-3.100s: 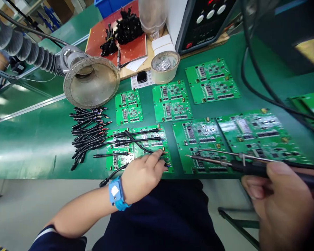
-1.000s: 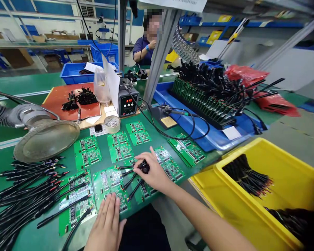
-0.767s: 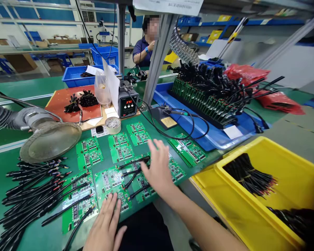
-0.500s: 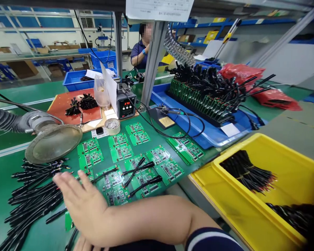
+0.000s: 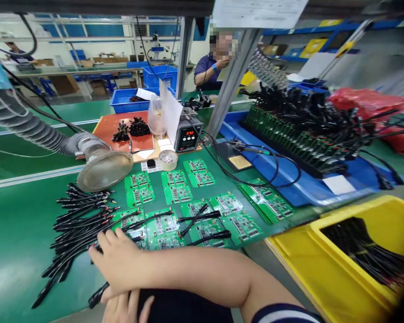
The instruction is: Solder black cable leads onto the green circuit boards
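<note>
Since the right hand (image 5: 119,260) crosses over the left hand (image 5: 123,310), its forearm (image 5: 195,268) could sweep aside cables (image 5: 212,215) lying across the boards (image 5: 205,228). Whether either hand grips anything, I cannot tell.

The cables (image 5: 76,240) have a soft plastic sheen; the boards (image 5: 139,190) gleam, smooth and glossy. The table (image 5: 13,224) is smooth, catching light. I see slick plastic on the blue tray (image 5: 309,190) and yellow tray (image 5: 346,273), crinkled shiny film on the bag (image 5: 366,101). The hood (image 5: 104,172) looks like dull metal, the post (image 5: 234,85) matt metal, the sleeve (image 5: 283,314) cloth, the sheet (image 5: 261,13) paper.
</note>
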Available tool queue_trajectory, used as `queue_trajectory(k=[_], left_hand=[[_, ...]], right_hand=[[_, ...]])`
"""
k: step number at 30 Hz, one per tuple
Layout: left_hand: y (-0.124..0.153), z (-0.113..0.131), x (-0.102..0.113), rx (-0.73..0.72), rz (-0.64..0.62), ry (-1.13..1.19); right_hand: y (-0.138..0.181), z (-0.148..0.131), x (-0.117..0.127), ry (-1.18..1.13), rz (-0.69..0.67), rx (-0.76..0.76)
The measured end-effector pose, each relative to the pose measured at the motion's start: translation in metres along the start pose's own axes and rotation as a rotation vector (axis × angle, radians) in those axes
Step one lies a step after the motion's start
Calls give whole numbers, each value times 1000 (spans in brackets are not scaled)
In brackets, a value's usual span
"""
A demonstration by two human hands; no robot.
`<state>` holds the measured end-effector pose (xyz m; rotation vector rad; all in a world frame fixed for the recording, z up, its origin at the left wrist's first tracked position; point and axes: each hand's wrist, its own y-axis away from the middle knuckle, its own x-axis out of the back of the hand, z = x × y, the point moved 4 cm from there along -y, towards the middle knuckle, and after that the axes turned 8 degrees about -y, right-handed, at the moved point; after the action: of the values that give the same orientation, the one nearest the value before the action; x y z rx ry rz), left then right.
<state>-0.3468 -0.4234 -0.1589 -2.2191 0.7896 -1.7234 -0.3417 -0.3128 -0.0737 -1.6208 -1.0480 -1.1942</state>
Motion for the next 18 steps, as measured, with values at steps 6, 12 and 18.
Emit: queue_trajectory(k=[6, 12, 18], left_hand=[[-36, -7, 24, 179, -206, 165], [-48, -18, 24, 187, -347, 304], [-49, -13, 20, 184, -360, 214]], right_hand=[[-10, 21, 1, -48, -31, -160], [-20, 32, -5, -217, -60, -199], [22, 69, 22, -542, -28, -187]])
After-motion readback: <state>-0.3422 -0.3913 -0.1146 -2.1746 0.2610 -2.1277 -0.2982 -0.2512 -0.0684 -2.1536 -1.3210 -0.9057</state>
